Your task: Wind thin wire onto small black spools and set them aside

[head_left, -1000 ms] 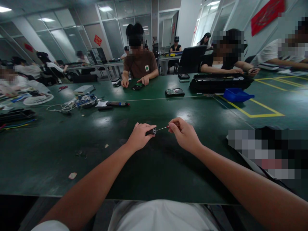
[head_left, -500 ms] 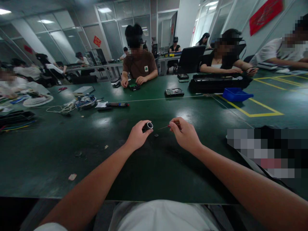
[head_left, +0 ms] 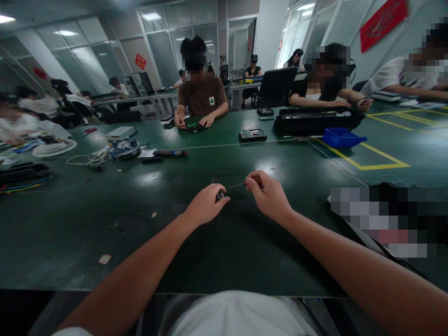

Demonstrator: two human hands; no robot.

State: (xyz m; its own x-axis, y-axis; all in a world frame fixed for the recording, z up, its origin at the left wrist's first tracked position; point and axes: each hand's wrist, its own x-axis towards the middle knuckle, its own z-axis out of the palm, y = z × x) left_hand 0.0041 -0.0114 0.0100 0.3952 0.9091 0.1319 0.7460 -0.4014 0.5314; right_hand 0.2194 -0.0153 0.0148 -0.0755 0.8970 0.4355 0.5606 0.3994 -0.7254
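My left hand (head_left: 206,203) is closed around a small black cylindrical thing with a pale ring at its end (head_left: 220,195); most of it is hidden by the fingers. In my right hand (head_left: 268,191) is a screwdriver (head_left: 239,185) with a reddish handle and a thin shaft. The shaft points left toward the cylinder, and a gap separates the two. Both hands are over the green table (head_left: 245,261), near its middle.
Across the table a person in a brown shirt handles a green circuit board (head_left: 192,126). Further objects are a hard drive (head_left: 252,135), a long black casing (head_left: 317,122), a blue tray (head_left: 343,138), a pen-like tool (head_left: 171,153) and coiled cables (head_left: 122,148).
My left hand has shifted right and down with the cylinder, which is now more covered. A tiny piece on the table beside it is no longer visible. My right hand has hardly moved.
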